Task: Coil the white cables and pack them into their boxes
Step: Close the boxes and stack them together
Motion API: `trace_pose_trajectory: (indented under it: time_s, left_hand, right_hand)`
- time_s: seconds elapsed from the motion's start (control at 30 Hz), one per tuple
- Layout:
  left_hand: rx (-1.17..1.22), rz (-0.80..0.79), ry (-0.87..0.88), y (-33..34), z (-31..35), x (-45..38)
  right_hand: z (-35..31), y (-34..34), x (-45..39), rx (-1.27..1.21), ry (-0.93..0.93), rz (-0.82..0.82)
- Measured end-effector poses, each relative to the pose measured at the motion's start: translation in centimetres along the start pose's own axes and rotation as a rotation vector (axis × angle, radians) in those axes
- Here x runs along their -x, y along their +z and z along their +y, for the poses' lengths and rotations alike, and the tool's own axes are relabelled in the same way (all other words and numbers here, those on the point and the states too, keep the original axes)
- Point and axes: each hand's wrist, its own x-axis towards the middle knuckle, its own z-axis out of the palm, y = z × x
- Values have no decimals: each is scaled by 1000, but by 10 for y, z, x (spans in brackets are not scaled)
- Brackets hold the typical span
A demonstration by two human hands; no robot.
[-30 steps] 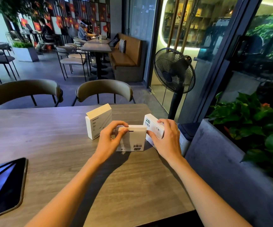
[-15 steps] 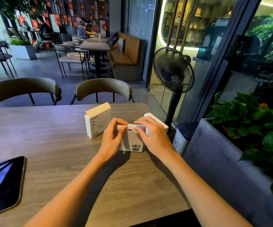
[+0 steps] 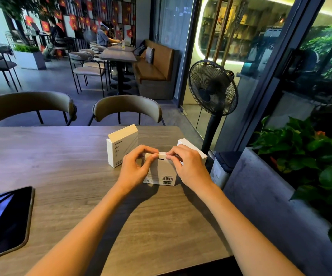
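Three white cable boxes stand on the wooden table (image 3: 65, 172). The middle box (image 3: 160, 173), barcode facing me, stands upright between my hands. My left hand (image 3: 136, 168) pinches the left end of its top flap, and my right hand (image 3: 187, 166) pinches the right end. A second box (image 3: 121, 146) stands upright behind and to the left, apart from my hands. The third box (image 3: 191, 147) lies behind my right hand, mostly hidden by it. No cable is visible.
A dark phone (image 3: 6, 220) lies face up near the table's left front edge. Two chairs (image 3: 127, 108) stand at the far side. A standing fan (image 3: 213, 92), a small bin (image 3: 225, 166) and a planter with leaves (image 3: 310, 154) are off the right edge.
My right hand let go of the right-hand box and came over to the top of the middle box. Both hands now pinch its top flap. The other boxes stayed put.
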Motion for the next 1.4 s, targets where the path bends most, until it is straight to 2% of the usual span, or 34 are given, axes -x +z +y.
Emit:
trace_pose_trajectory:
  time_s: [0.17,0.47,0.7,0.83,0.9,0.93,1.0,1.07,1.13,1.2,1.4]
  left_hand:
    - [18,-20,75,-2,-6,3]
    - [-16,-51,41,-6,-19,8]
    - [-217,-15,127,-9,-20,6]
    - [-371,66,149,-15,-7,-4]
    - [-504,217,171,-22,-2,-12]
    - [-586,305,144,-26,-2,-17]
    - [-705,392,-29,-37,-7,-22]
    - [-703,342,-253,-47,-18,-22]
    - [-576,268,-366,-52,-24,-20]
    - [-514,223,-327,-50,-24,-16]
    - [-498,229,-219,-35,-10,-11]
  right_hand:
    - [-2,-1,-1,8,-10,-16]
    - [-2,-9,-5,-9,7,-107]
    - [-7,-9,0,-1,13,-141]
    - [-10,-7,0,58,-5,-135]
    - [-11,-7,0,68,-2,-143]
    - [-12,-7,0,72,3,-148]
    - [-13,-8,0,80,14,-156]
    - [-14,-8,1,89,26,-159]
    - [-16,-8,3,111,31,-150]
    - [-20,-6,4,169,22,-133]
    - [-24,6,1,275,51,-89]
